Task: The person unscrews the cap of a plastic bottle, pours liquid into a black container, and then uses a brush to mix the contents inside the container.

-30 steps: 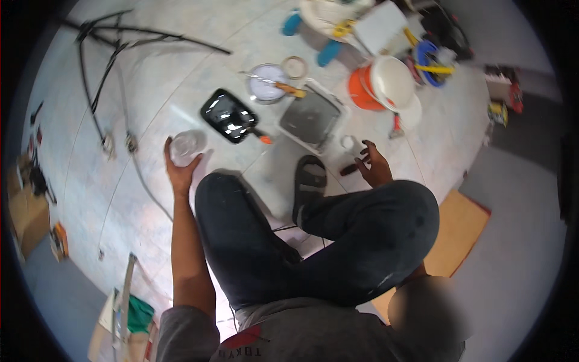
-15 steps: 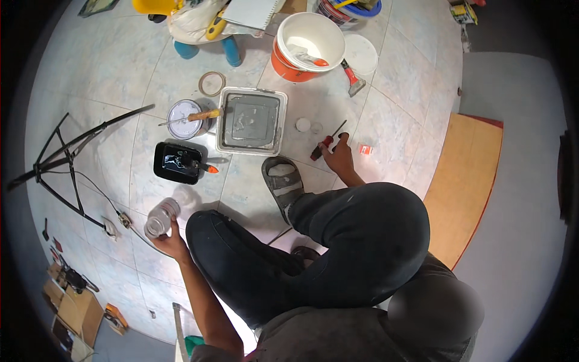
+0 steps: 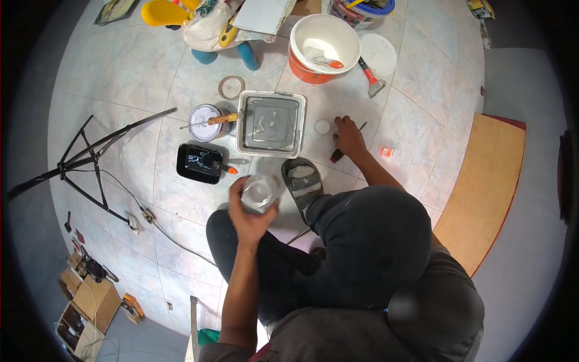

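My left hand [image 3: 248, 218] is wrapped round a clear plastic bottle [image 3: 259, 192] and holds it in front of my knee, beside my sandalled foot. The bottle looks see-through, with one round end facing up. My right hand [image 3: 350, 140] is down at the floor, its fingers bent together beside a round white cap [image 3: 322, 127]. What the fingertips hold, if anything, is hidden. Under that hand lies a screwdriver [image 3: 337, 156] with a red and black handle; its shaft tip shows beyond the fingers.
A square tub of grey paste [image 3: 303, 127] stands ahead. To its left are a paint can [image 3: 199, 114] with a tool across it and a black tray [image 3: 188, 172] with a brush. Beyond lie a white bucket [image 3: 297, 42], a scraper [image 3: 376, 88] and a tape roll [image 3: 231, 78].
My left hand has brought the bottle rightward from beside my knee and turned it. My right hand has shifted from behind the screwdriver to over it, its fingers reaching beside the white cap.
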The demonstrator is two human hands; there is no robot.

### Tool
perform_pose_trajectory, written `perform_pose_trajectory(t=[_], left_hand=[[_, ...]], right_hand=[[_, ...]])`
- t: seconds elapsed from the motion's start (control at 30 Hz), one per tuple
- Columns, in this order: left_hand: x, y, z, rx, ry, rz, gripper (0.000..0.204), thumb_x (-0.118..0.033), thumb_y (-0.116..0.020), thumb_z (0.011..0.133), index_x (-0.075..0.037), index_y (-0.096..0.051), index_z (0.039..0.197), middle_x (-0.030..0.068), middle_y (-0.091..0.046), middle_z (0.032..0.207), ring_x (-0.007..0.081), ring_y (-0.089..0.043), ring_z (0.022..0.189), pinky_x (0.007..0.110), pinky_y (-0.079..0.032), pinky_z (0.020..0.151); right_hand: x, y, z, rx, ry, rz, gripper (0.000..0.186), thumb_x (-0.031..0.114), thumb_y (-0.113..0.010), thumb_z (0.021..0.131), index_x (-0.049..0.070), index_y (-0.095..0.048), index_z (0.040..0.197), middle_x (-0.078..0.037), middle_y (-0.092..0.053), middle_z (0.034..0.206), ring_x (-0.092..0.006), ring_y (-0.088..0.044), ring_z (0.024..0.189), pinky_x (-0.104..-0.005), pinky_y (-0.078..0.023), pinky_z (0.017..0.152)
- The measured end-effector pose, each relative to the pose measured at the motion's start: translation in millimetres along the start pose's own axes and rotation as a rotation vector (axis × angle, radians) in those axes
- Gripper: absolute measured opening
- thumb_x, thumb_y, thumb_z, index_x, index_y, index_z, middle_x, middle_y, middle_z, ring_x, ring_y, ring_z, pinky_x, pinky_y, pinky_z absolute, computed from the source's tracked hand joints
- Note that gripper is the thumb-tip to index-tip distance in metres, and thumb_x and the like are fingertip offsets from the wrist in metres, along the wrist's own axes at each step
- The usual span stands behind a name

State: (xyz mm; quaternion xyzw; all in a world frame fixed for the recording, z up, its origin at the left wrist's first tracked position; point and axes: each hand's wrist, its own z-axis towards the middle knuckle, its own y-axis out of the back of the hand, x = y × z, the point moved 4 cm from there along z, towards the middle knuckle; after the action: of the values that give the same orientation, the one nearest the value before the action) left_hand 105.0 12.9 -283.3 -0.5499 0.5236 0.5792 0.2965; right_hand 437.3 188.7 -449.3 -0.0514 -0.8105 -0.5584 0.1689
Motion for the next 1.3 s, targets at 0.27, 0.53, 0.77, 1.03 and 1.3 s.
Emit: perform_pose_trajectory(t=[0.27, 0.53, 0.77, 1.03, 1.3], left_hand=[[-11.7, -143.1, 54.1, 0.301, -0.052, 0.117, 0.082, -0.012, -0.097, 0.068, -0.003, -0.062, 0.142, 0.0186, -0.068, 0.136, 0.0368, -0.068, 0.126, 0.044, -0.054, 0.110], [-33.7, -239.8, 126.7, 0.331, -0.219, 0.011, 0.077, -0.014, -0.094, 0.071, -0.001, -0.065, 0.141, 0.0202, -0.074, 0.131, 0.0388, -0.071, 0.123, 0.046, -0.057, 0.104], [-10.6, -268.6, 172.6, 0.428, -0.252, 0.093, 0.073, -0.014, -0.089, 0.075, -0.005, -0.064, 0.143, 0.0196, -0.072, 0.134, 0.0391, -0.070, 0.125, 0.048, -0.057, 0.106], [33.1, -283.7, 177.5, 0.415, -0.352, 0.120, 0.081, -0.012, -0.091, 0.070, -0.003, -0.060, 0.144, 0.0202, -0.066, 0.144, 0.0398, -0.064, 0.134, 0.047, -0.054, 0.113], [38.3, -276.0, 174.2, 0.479, -0.212, 0.085, 0.085, -0.008, -0.093, 0.066, -0.003, -0.061, 0.145, 0.0205, -0.066, 0.146, 0.0404, -0.066, 0.133, 0.047, -0.054, 0.114]], right_hand=[[10.1, 103.3, -30.4, -0.122, -0.117, 0.640, 0.054, 0.011, -0.091, 0.085, 0.000, -0.070, 0.134, -0.017, -0.076, 0.117, -0.0285, -0.076, 0.103, -0.0399, -0.062, 0.094], [56.5, 227.9, -42.7, -0.298, 0.166, 0.347, 0.042, 0.009, -0.088, 0.087, 0.001, -0.077, 0.126, -0.015, -0.074, 0.121, -0.0344, -0.075, 0.110, -0.0391, -0.060, 0.097], [36.9, 192.8, -14.0, -0.280, 0.132, 0.237, 0.040, 0.010, -0.087, 0.089, 0.002, -0.077, 0.127, -0.016, -0.072, 0.129, -0.0369, -0.073, 0.116, -0.0417, -0.059, 0.099], [21.6, 163.5, 4.7, -0.222, 0.071, 0.367, 0.041, -0.005, -0.083, 0.090, -0.001, -0.077, 0.130, -0.013, -0.076, 0.125, -0.0231, -0.079, 0.101, -0.0326, -0.066, 0.081], [58.7, 173.1, 14.3, -0.180, 0.209, 0.131, 0.045, 0.002, -0.089, 0.081, -0.002, -0.073, 0.123, -0.021, -0.075, 0.123, -0.0402, -0.074, 0.114, -0.0433, -0.058, 0.099]])
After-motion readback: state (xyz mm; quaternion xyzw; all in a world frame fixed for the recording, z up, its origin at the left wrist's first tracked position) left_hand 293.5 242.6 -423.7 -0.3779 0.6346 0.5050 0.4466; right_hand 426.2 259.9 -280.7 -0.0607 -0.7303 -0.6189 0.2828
